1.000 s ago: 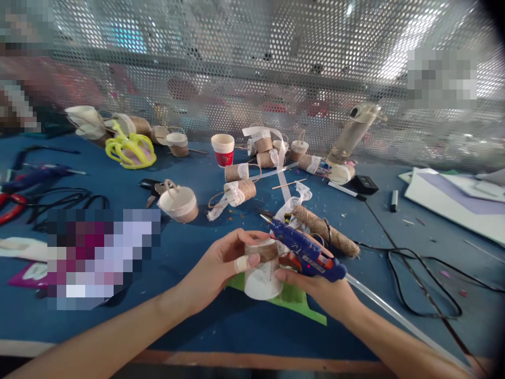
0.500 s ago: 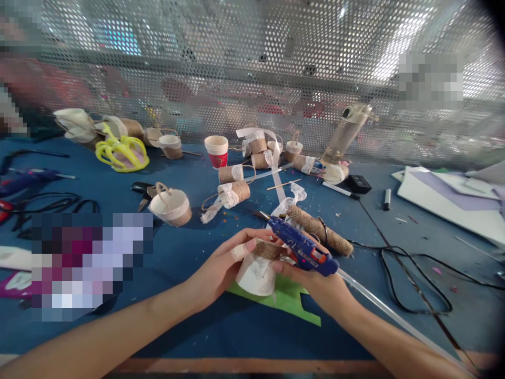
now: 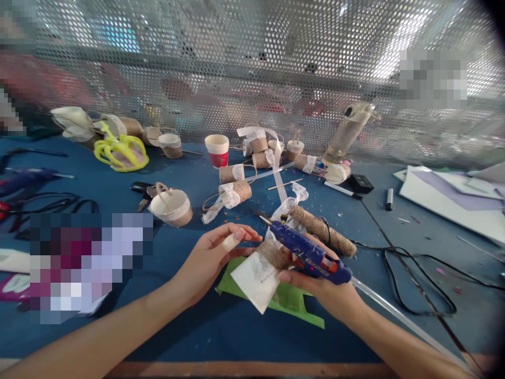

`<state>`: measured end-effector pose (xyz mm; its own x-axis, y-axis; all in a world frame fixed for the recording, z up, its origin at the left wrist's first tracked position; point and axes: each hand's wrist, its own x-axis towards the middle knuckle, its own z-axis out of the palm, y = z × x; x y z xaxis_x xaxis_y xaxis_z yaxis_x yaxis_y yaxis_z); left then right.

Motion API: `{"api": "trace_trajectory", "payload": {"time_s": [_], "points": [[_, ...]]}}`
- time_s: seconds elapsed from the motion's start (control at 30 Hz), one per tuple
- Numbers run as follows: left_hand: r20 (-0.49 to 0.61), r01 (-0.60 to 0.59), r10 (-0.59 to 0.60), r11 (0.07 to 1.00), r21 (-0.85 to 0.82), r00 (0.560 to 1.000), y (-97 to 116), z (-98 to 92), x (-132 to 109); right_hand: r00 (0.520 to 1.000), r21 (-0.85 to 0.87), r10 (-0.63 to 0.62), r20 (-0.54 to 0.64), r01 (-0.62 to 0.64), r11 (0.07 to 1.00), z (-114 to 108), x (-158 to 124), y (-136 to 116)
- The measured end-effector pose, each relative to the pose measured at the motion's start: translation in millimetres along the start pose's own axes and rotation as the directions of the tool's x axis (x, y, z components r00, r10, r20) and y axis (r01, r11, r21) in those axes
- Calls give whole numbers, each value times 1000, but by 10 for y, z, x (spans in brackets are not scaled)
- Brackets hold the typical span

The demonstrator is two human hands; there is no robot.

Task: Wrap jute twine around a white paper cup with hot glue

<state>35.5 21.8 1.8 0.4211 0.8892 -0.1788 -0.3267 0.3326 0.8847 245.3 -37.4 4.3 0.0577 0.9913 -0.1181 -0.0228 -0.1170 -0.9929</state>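
A white paper cup (image 3: 252, 281) is tilted low in front of me, with brown twine (image 3: 272, 255) wound around its upper part. My right hand (image 3: 321, 287) is closed around a blue glue gun (image 3: 307, 250), and its thumb also presses on the cup's side. The gun's metal tip points up and left, above the twine. My left hand (image 3: 213, 258), with a bandage on one finger, is open at the cup's left side; its fingers are stretched out, and I cannot tell whether the lower ones touch the cup. Green paper (image 3: 292, 297) lies beneath.
A twine roll (image 3: 323, 229) and white lace (image 3: 290, 205) lie just beyond my right hand. Several twine-wrapped cups, including a handled one (image 3: 171, 208), stand or lie behind. A black cable (image 3: 418, 310) loops at right. A perforated metal screen (image 3: 236, 63) closes off the back.
My left hand has let go of the cup and moved left, its fingers opening out. The cup has turned, its white end swinging downward. My right hand with the glue gun has shifted slightly right.
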Motion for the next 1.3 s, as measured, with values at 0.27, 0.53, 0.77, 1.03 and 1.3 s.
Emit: {"api": "trace_trajectory", "payload": {"time_s": [0.27, 0.53, 0.77, 1.03, 1.3], "points": [[49, -82, 74, 979, 186, 996, 54, -55, -21, 989, 87, 9, 145, -22, 996, -31, 29, -56], [58, -86, 72, 948, 306, 996, 23, -77, -26, 980, 45, -19, 199, 10, 999, -64, 54, -41], [118, -72, 29, 924, 377, 993, 39, -71, -37, 977, 0, -2, 215, 2, 1000, -85, 39, 1], [110, -11, -24, 951, 308, 994, -3, -66, -37, 977, -53, 7, 214, 4, 999, -85, 50, -48], [112, 8, -28, 984, 179, 993, -54, -58, -25, 969, 36, 19, 246, -28, 999, -107, 71, -4]]}}
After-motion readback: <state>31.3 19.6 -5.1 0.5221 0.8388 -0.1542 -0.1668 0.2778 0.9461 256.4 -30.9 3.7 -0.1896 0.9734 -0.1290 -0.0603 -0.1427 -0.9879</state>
